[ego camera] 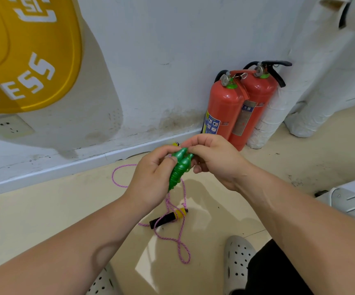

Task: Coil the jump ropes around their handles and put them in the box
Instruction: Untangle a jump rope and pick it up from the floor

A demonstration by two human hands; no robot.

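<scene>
Green plastic: two ribbed handles [179,170] are held side by side, wrapped by the left hand [151,184] around their middle ribs. The tapered tips are pinched by the right hand [212,160], fingers [193,149] narrow. Whether cord is caught in that pinch cannot be told.

The handles are judged light, rigid and glossy, so a bit slippery. The ribs give purchase, so the grip is best placed there, not on the smooth taper.

A pink braided cord [178,241] hangs below the left palm and lies in loose loops on the floor under the wrists. It is judged soft, limp and prone to twist and snag, so tension is needed while it is wound. It is draped over a second rope's black foam handle [169,218] with a yellow cap, below the left wrist, and tangling between the two is a risk. Another yellow cap [175,144] is glimpsed just behind the fingertips.

The floor [65,209] is smooth, glossy cream, scuffed near the skirting [65,169]. A stained white wall [151,60] is seen beyond the knuckles, with two red fire extinguishers [223,107] past the right hand and wrapped white pipes [274,111] beside them. A pale slotted container [351,201] is seen off the right forearm; possibly the box, not certain.
</scene>
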